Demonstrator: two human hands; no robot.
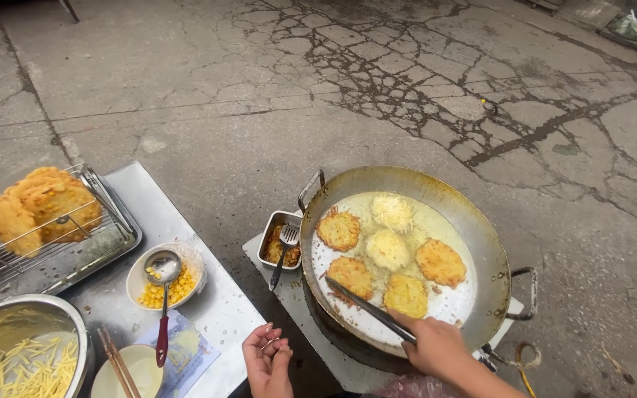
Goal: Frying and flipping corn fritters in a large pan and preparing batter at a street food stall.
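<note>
Cracked pavement surrounds a wok [481,228] where six fritters [388,249] fry, two pale, right hand [436,345] gripping tongs [369,309], left hand [268,361] loosely curled, empty.

We see a dull, worn metal wok [481,228] holding glossy oil and rough, crusty fritters [441,262], gripped by smooth metal tongs [369,309]. Beside it sit a shiny steel bowl [46,306], a wire rack [75,243], wooden chopsticks [118,365] and cracked, matt concrete ground [407,88].

Cracked grey concrete ground [407,88] in daylight; steel table [208,309] at left.
</note>
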